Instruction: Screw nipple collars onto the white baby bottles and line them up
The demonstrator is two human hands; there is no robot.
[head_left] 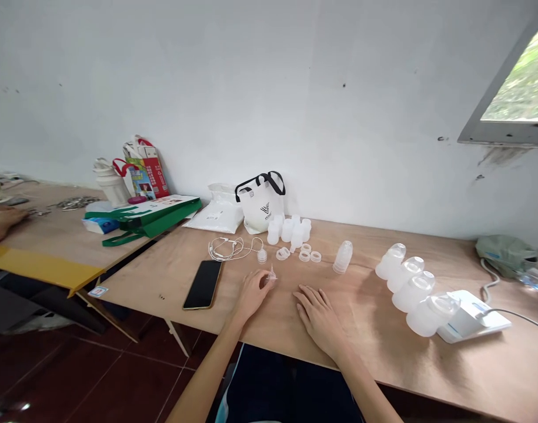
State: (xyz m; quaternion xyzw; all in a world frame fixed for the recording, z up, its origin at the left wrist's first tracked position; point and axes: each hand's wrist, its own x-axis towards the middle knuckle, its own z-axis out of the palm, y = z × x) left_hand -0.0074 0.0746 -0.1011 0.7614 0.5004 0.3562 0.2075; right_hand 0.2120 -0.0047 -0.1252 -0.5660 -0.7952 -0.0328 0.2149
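Note:
My left hand (252,292) rests on the wooden table, thumb and fingers closed on a small clear teat (272,275) with its narrow tip up. To the right, my right hand (318,316) lies palm down on the wood, fingers stretched out, holding nothing. Beyond the hands are several loose white rings (304,256) and a cluster of translucent white cups (288,229). A small clear piece (262,255) stands just behind my left hand. Farther right stands a stack of clear domed caps (343,257). Several frosted baby bottles with clear caps (413,292) form a slanting row.
A phone (202,285) and white earphones (229,248) lie left of my hands. Behind are a white plastic package (220,211) and a white bag (262,205). A white device (475,317) with a cable sits right. Another person's hand (6,220) rests on the left table.

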